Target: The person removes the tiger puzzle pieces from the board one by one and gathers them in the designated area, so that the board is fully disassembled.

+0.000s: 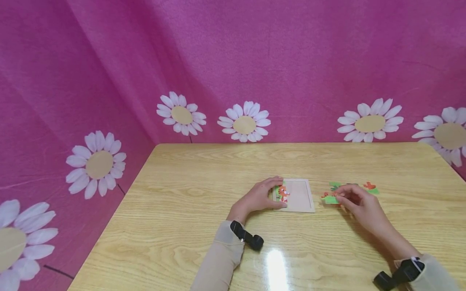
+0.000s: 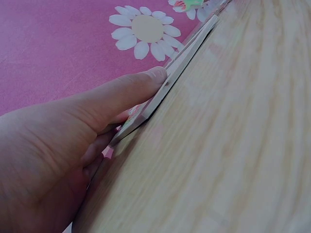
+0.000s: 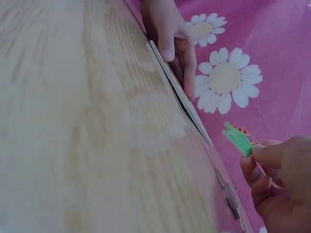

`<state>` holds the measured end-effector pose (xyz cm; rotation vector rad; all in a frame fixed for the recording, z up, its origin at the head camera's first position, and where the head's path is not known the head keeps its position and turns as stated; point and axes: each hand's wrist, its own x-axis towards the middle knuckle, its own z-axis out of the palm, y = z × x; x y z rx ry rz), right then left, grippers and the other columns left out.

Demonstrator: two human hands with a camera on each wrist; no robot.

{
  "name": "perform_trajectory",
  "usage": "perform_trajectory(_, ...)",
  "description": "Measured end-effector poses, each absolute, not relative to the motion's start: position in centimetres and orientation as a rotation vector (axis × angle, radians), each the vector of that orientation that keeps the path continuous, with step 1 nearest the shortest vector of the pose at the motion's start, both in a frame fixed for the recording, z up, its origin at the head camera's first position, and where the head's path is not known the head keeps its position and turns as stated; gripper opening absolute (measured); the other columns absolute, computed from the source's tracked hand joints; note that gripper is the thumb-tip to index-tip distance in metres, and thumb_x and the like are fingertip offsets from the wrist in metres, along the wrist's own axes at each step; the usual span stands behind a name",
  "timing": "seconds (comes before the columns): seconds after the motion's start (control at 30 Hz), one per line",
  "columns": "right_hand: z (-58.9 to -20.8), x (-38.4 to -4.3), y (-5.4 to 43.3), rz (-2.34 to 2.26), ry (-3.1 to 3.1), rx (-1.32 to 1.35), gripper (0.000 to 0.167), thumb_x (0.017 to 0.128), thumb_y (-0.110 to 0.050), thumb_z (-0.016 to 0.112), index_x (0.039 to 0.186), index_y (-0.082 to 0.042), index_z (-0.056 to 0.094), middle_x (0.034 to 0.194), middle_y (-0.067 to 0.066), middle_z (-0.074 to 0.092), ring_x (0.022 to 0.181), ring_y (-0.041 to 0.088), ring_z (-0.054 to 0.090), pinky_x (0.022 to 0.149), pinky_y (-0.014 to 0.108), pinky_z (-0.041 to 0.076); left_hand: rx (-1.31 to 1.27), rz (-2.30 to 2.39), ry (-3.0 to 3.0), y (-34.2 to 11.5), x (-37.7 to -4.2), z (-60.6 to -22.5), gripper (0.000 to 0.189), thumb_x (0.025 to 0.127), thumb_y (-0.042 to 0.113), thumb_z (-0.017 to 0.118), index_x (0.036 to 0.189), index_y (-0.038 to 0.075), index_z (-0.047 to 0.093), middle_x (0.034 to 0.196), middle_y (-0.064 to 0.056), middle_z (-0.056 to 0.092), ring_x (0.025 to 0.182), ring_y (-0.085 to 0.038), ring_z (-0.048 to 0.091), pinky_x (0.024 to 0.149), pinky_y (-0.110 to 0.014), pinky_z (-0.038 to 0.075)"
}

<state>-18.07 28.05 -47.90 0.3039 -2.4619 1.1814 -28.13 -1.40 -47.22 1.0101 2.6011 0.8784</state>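
A square wooden puzzle tray (image 1: 300,195) lies on the table, with orange, green and white puzzle pieces (image 1: 282,193) fitted along its left side. My left hand (image 1: 257,197) grips that side, thumb on the near rim and fingers at the far rim. The left wrist view shows the thumb (image 2: 150,77) pressing on the tray's edge. To the right of the tray, my right hand (image 1: 364,208) pinches a green puzzle piece with some orange (image 3: 238,139) between thumb and fingertips, raised above the table. Under and behind this hand lie loose puzzle pieces (image 1: 370,186), partly hidden by it.
The wood-grain table (image 1: 182,226) extends around the tray on all sides. A magenta cloth (image 1: 291,60) with white daisies hangs along its back and left edges. Both wrists carry black straps with small cameras (image 1: 251,239).
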Motion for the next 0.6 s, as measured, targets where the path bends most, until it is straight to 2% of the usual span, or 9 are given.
perform_trajectory(0.1, -47.9, -17.9, 28.6, 1.173, -2.455, 0.296, 0.015, 0.092, -0.005, 0.064, 0.107, -0.006, 0.065, 0.085, -0.003, 0.061, 0.068, -0.001, 0.051, 0.052, 0.014, 0.042, 1.011, 0.878, 2.604, -1.4, -28.2, -47.3, 0.075, 0.082, 0.041, 0.077, 0.145, 0.015, 0.047, 0.158, 0.002, 0.038, 0.148, -0.014, 0.032, 0.123, -0.029, 0.027)
perform_trajectory(0.23, -47.9, -17.6, 29.3, 1.161, -2.457, 0.271, 0.017, 0.092, -0.003, 0.064, 0.109, -0.004, 0.065, 0.083, -0.010, 0.059, 0.064, 0.001, 0.049, 0.048, 0.018, 0.040, 1.003, 0.886, 2.593, -1.4, -28.1, -47.2, 0.075, 0.082, 0.041, 0.078, 0.145, 0.015, 0.047, 0.158, 0.002, 0.037, 0.148, -0.014, 0.032, 0.124, -0.030, 0.027)
perform_trajectory(0.43, -47.7, -17.0, 30.3, 1.156, -2.506, 0.193, 0.017, 0.096, -0.011, 0.062, 0.111, -0.005, 0.063, 0.081, -0.013, 0.056, 0.060, 0.002, 0.048, 0.046, 0.020, 0.039, 0.982, 0.905, 2.578, -1.4, -28.0, -47.1, 0.075, 0.082, 0.040, 0.078, 0.146, 0.016, 0.046, 0.159, 0.002, 0.036, 0.149, -0.015, 0.031, 0.124, -0.032, 0.027)
perform_trajectory(0.6, -47.6, -16.7, 31.1, 1.161, -2.497, 0.167, 0.018, 0.095, -0.011, 0.063, 0.111, -0.003, 0.063, 0.079, -0.013, 0.056, 0.060, 0.003, 0.048, 0.046, 0.020, 0.038, 0.987, 0.891, 2.587, -1.4, -28.0, -47.1, 0.075, 0.082, 0.041, 0.077, 0.146, 0.016, 0.046, 0.158, 0.002, 0.037, 0.148, -0.015, 0.032, 0.124, -0.031, 0.028)
